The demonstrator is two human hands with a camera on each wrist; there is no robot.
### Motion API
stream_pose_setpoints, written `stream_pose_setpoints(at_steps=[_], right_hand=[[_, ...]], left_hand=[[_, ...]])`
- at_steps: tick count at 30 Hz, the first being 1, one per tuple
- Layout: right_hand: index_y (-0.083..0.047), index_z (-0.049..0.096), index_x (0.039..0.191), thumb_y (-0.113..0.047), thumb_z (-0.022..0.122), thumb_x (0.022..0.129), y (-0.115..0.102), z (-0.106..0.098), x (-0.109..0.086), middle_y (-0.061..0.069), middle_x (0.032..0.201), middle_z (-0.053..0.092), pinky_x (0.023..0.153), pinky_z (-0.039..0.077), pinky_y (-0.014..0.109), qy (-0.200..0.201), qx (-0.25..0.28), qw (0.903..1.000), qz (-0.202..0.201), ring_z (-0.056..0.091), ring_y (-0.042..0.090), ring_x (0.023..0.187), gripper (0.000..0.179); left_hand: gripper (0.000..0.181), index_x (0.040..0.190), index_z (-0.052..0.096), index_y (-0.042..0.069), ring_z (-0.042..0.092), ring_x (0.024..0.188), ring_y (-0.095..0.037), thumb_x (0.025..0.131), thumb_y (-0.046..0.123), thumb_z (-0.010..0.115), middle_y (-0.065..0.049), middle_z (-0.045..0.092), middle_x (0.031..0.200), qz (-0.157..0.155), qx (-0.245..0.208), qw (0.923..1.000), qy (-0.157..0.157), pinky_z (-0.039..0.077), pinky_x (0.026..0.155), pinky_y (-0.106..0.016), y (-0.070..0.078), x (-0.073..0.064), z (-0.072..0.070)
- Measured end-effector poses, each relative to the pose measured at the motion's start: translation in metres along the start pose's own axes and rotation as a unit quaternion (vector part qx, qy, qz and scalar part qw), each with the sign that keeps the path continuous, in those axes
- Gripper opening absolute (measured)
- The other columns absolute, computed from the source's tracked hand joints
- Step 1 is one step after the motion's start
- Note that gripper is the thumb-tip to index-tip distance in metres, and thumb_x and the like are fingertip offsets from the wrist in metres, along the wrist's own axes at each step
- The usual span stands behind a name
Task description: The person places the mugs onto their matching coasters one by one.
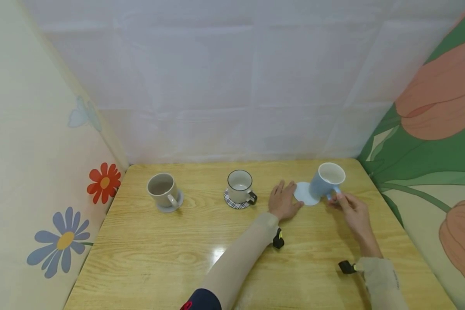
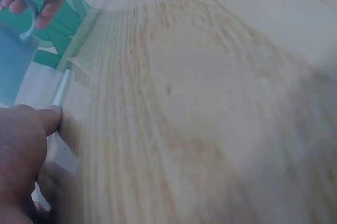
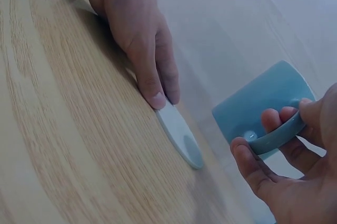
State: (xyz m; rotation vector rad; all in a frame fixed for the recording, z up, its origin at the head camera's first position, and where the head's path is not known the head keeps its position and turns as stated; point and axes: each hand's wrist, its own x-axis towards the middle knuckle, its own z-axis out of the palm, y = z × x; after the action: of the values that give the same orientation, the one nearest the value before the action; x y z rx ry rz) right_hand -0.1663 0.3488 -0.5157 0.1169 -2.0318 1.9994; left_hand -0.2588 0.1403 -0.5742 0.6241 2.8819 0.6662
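My right hand point(image 1: 354, 213) grips the handle of a light blue mug point(image 1: 320, 184) at the right of the table. In the right wrist view the mug point(image 3: 258, 105) hangs above the surface, apart from a round pale blue coaster point(image 3: 181, 134). That coaster point(image 1: 303, 193) lies flat, just left of the mug in the head view. My left hand point(image 1: 283, 202) rests on the table at the coaster's left side, with thumb and forefinger pinching its edge. The left wrist view shows the thumb against the rim; part of the coaster is hidden by the hand.
A white mug with a dark rim point(image 1: 240, 187) stands on a checked coaster point(image 1: 232, 204) left of my left hand. Farther left, a beige mug point(image 1: 162, 189) stands on a grey coaster point(image 1: 181, 198). A white cloth wall point(image 1: 236, 86) borders the table's back edge.
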Motion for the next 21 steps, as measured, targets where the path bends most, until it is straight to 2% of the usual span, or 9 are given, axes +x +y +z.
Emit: stream_pose_setpoints(at_steps=[10, 21], right_hand=[[0.033, 0.053, 0.106, -0.003, 0.055, 0.11, -0.0011, 0.0033, -0.0009, 0.001, 0.091, 0.079, 0.082, 0.064, 0.02, -0.006, 0.003, 0.9999, -0.011, 0.078, 0.009, 0.085, 0.036], [0.031, 0.054, 0.106, -0.006, 0.056, 0.11, -0.005, 0.0065, -0.0017, -0.001, 0.093, 0.078, 0.083, 0.064, 0.02, -0.011, -0.023, 0.9997, 0.0, 0.078, 0.008, 0.087, 0.038]], left_hand=[[0.075, 0.167, 0.035, 0.026, 0.015, 0.167, -0.02, 0.104, 0.059, 0.06, 0.012, 0.028, 0.176, -0.002, -0.007, 1.0, -0.001, 0.012, 0.136, -0.038, -0.0004, -0.0001, -0.0029], [0.075, 0.166, 0.037, 0.029, 0.016, 0.167, -0.019, 0.103, 0.061, 0.061, 0.013, 0.029, 0.175, -0.001, -0.013, 0.9999, 0.006, 0.011, 0.136, -0.037, -0.0026, 0.0035, 0.0017]])
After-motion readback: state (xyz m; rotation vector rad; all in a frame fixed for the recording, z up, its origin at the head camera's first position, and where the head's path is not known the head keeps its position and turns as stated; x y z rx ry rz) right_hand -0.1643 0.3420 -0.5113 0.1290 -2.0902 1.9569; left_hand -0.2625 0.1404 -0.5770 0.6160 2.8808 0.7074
